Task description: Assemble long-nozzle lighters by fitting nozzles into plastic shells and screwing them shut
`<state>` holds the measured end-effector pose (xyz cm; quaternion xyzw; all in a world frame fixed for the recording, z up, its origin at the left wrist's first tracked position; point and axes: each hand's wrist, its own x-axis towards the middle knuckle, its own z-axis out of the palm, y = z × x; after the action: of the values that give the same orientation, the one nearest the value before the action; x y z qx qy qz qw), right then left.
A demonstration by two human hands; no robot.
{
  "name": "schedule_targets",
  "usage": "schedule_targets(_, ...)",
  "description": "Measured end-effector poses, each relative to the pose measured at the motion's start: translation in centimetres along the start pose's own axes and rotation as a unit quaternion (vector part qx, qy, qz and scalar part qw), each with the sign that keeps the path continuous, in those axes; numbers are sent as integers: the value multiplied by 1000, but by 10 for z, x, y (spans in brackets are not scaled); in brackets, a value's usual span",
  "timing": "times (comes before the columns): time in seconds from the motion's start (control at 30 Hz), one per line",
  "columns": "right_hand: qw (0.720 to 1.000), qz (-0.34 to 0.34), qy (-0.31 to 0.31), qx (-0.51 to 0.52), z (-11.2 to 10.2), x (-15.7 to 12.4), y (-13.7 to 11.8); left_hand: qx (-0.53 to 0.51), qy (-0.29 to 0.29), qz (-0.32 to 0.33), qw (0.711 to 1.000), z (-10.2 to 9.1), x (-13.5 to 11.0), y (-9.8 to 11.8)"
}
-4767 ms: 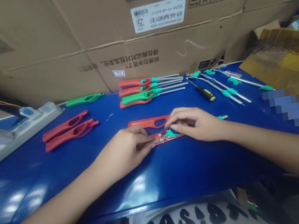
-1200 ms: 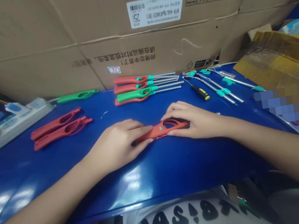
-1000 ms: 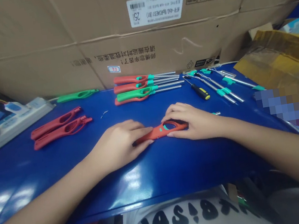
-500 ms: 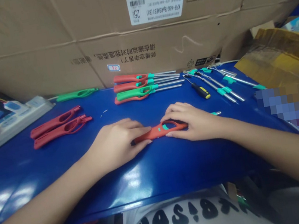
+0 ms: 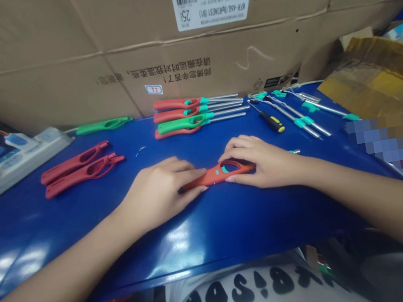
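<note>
A red lighter handle (image 5: 216,174) with a teal trigger lies across the middle of the blue table (image 5: 214,230). My left hand (image 5: 160,190) pinches its left end, fingers closed on it. My right hand (image 5: 260,159) curls over its right end, thumb below and fingers above. A short metal tip (image 5: 295,152) sticks out past my right wrist.
Two red handle halves (image 5: 80,169) lie at the left, a green one (image 5: 104,126) behind them. Several finished red and green lighters (image 5: 195,113) sit at the back centre. A yellow-black screwdriver (image 5: 271,122) and metal tubes with teal collars (image 5: 305,114) lie at the right. Cardboard boxes (image 5: 169,44) wall the back.
Early on the handle lay open with its inner parts showing under my fingers. Now it is closed into one red body, held at both ends. In the last second almost nothing moved.
</note>
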<state>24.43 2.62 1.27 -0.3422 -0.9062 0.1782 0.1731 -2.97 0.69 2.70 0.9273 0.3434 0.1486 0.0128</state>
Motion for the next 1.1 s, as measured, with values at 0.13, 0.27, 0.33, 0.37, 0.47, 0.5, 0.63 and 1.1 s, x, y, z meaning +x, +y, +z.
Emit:
schedule_targets(0.13,1000,9,-9,-10,2,0,1,-8,-18,-9,1000,3,0,-1)
schedule_targets(0.27,997,-18,-18,-78,2,0,1,5,-23,-4,1000,6,0,1)
schedule_targets(0.33,990,-52,-21,-130,2,0,2,31,-21,10,999,7,-1,2)
schedule_targets(0.37,985,-71,-22,-153,1,0,2,42,-18,18,999,8,-1,2)
schedule_targets(0.47,972,-115,-19,-202,0,1,3,44,1,23,999,10,-2,1)
schedule_targets(0.5,970,-120,-14,-211,0,1,3,35,6,19,999,10,-2,1)
schedule_targets(0.63,966,-119,21,-230,0,-1,3,2,13,15,1000,12,-1,2)
schedule_targets(1.1,988,-17,106,-114,-8,-6,-8,22,36,-16,999,6,3,5)
